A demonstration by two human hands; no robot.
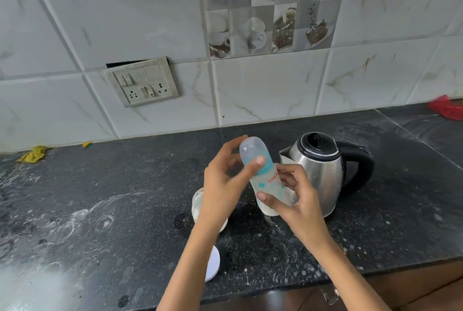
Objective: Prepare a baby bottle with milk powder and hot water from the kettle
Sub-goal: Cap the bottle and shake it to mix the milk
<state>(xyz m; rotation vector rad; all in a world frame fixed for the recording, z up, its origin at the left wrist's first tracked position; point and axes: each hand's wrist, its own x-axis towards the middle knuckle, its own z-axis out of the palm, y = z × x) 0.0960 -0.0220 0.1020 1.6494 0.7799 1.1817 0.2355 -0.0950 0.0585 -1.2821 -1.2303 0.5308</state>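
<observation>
A clear baby bottle (pixel 265 180) with a teal collar and a translucent cap is held tilted above the black counter. My right hand (pixel 290 198) grips its lower body. My left hand (pixel 225 180) has its fingers around the cap and collar at the top. A steel kettle (pixel 318 172) with a black handle stands just behind and right of the bottle, lid down. An open glass jar (pixel 198 203) of white powder sits under my left wrist, mostly hidden. Its white round lid (pixel 214 264) lies on the counter nearer me.
The black stone counter (pixel 100 198) is smeared with white powder marks. A switch and socket plate (pixel 142 82) is on the tiled wall. A yellow cloth (pixel 33 154) lies at the back left, a red object (pixel 447 109) at the back right. The counter's front edge is close.
</observation>
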